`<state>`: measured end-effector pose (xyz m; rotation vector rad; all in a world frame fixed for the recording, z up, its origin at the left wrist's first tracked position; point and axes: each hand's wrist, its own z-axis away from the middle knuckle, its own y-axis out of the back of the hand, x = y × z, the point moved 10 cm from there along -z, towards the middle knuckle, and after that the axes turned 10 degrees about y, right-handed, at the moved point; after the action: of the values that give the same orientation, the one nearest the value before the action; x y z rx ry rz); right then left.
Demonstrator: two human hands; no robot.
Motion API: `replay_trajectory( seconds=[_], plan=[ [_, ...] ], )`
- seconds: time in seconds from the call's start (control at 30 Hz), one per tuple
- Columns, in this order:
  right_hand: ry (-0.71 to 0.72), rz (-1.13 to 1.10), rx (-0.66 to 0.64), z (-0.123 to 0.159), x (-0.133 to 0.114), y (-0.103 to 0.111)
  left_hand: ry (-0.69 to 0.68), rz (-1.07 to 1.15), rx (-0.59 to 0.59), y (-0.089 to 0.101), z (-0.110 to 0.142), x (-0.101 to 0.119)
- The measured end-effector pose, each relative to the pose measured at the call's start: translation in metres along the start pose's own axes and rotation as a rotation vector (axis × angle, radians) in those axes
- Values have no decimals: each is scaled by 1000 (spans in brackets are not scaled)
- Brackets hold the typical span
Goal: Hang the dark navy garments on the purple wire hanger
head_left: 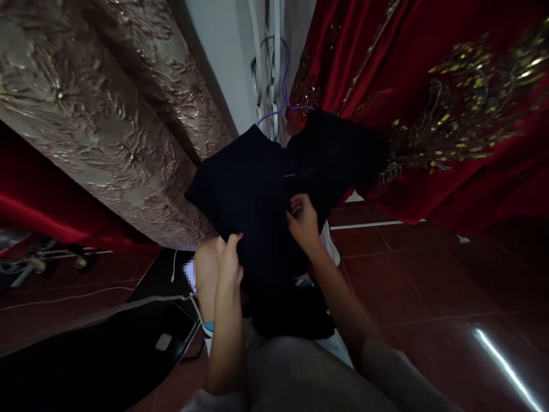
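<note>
A dark, nearly black shirt [253, 177] hangs in front of me on a purple wire hanger [285, 86]. The garment's lower part drapes down over my lap. My left hand [230, 260] is closed on the shirt's left side edge, thumb on top of the cloth. Higher up, at the middle of the front, my right hand [303, 220] has its fingers curled in a pinch at the shirt's front edge. The exact bit of cloth between those fingertips is too dark to make out. A short piece of the hanger's purple bar shows through the front opening.
Pale scrolled metalwork [274, 68] stands behind the hanger. A beige embossed curtain [128, 126] hangs at left, a red curtain with gold sequins [472, 109] at right. A black glossy surface [107, 343] with a phone [175, 323] lies lower left, a cable near it. The floor [412, 286] is reddish tile.
</note>
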<state>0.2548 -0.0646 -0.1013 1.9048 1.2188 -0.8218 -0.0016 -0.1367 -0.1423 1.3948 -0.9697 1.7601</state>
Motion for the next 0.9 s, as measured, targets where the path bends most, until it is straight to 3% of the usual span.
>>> replay_trajectory(
  seconds=[0.07,0.17,0.3,0.37,0.5,0.57,0.73,0.9],
  plan=[
    [-224,-108,-48,37,31,-27,7,35,15,2,5,-6],
    [-420,-184,-85,79,52,-40,-153,4,47,0,13,0],
    [-481,-227,-178,97,50,-37,-402,-106,168,-4,30,13],
    [-473,-237,-179,94,45,-31,-497,-172,149,-13,38,16],
    [-423,-277,-161,86,30,-25,-382,-237,-193,-56,41,-6],
    [-403,-289,-179,86,25,-27,-323,-227,-277,-70,45,-16],
    [-382,-295,-158,90,22,-24,-247,-172,-271,-81,49,-25],
    [-314,-404,-208,87,8,-24,-233,-82,-211,-73,49,-20]
  ],
)
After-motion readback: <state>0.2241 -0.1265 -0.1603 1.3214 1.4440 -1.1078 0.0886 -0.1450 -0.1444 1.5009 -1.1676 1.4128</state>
